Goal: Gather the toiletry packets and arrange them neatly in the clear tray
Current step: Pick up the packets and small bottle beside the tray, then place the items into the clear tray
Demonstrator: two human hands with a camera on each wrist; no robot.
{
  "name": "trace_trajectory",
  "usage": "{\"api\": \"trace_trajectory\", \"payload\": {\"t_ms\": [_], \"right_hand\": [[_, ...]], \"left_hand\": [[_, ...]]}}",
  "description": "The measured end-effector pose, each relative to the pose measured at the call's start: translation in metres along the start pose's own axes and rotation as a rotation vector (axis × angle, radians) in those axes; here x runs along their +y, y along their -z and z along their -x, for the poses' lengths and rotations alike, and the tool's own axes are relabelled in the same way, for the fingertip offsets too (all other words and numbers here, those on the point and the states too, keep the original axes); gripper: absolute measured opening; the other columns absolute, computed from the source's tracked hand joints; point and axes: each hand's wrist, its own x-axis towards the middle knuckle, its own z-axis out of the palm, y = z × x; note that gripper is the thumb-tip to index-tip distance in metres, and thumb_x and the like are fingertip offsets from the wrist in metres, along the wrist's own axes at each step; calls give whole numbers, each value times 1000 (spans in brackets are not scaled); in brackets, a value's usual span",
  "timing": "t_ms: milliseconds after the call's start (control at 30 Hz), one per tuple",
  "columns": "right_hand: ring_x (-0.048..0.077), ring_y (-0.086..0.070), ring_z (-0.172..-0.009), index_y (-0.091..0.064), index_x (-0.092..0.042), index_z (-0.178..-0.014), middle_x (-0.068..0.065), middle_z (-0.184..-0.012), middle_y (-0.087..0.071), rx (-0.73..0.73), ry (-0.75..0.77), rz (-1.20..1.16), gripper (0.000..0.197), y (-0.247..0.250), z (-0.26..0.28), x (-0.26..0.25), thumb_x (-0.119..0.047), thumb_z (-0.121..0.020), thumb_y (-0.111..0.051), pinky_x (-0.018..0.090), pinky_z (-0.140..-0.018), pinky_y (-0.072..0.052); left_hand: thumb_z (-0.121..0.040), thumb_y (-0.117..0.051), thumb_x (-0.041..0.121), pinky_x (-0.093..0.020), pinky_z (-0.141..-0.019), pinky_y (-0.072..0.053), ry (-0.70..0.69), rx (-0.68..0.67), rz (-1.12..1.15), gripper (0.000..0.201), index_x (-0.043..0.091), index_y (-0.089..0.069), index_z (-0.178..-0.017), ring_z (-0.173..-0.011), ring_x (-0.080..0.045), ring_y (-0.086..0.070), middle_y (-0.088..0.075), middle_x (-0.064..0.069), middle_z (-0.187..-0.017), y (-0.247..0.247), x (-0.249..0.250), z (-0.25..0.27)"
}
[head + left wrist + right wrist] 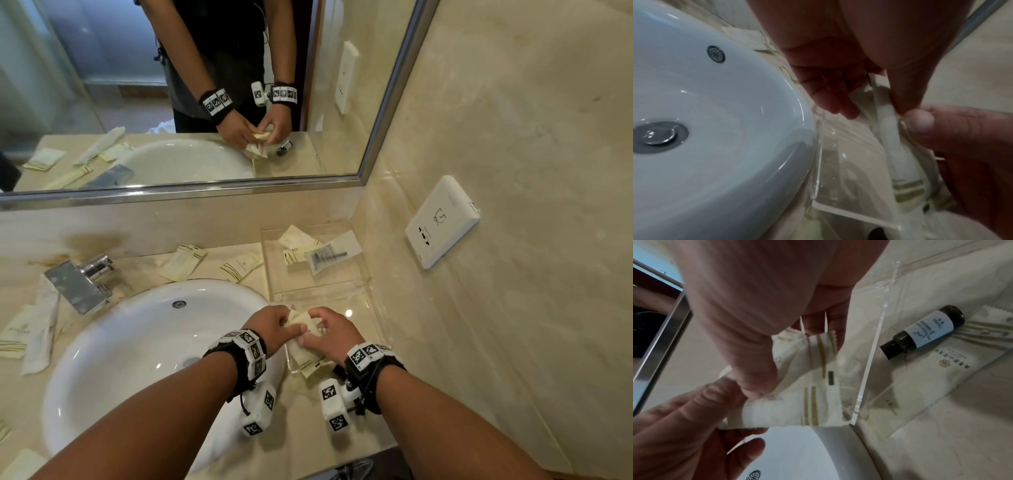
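Both hands meet over the near end of the clear tray [363, 274], which stands right of the sink. My left hand [289, 325] and right hand [315, 327] together pinch a small stack of cream toiletry packets [301, 320] with gold stripes. In the left wrist view the packets [890, 129] stand on edge between my left fingers [838, 100] and the right thumb [920, 120]. The right wrist view shows the striped packets [797, 407] just inside the tray wall [871, 353]. More packets [298, 243] lie at the tray's far end. Loose packets [183, 262] lie behind the sink.
The white sink [154, 342] and chrome faucet [80, 282] fill the left. More packets [17, 335] and a white wrapped item [44, 325] lie left of the sink. A dark small bottle [925, 331] lies outside the tray. A wall socket [442, 222] is at right.
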Motion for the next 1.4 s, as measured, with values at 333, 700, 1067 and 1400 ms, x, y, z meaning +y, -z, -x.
{"api": "trace_trajectory", "payload": {"t_ms": [333,700,1067,1400], "right_hand": [[14,-70,-77,-57,-34,-118,0,-87,-73,41,-129,-17,44,0,2,9,-21,-80,-73,26,-67,-53],[3,-60,-82,-64,-38,-85,-12,-101,-65,274,-56,160,28,-3,8,-3,-13,-93,-54,11,-68,-40],[21,-67,-105,-63,-24,-120,-5,-115,-66,202,-281,-284,47,-20,11,-21,-51,-83,-70,39,-85,-58],[31,-73,-77,-64,-19,-75,9,-77,-71,285,-222,-198,33,-18,-20,-19,-51,-75,-70,49,-71,-61]], "left_hand": [[-83,-71,41,-44,-64,-58,116,36,180,37,14,-48,-70,-69,-30,-69,-63,-8,-69,16,-16,1],[-77,-80,26,-34,-61,-59,72,-157,231,38,-4,-65,-96,-60,-15,-66,-73,-20,-86,21,-8,6],[-87,-72,17,-30,-65,-59,35,-146,434,14,10,-69,-99,-67,-17,-69,-73,-8,-83,31,-15,10],[-79,-76,43,-38,-64,-59,142,-67,217,39,10,-57,-76,-65,-23,-73,-75,-11,-73,40,-20,-5]]}}
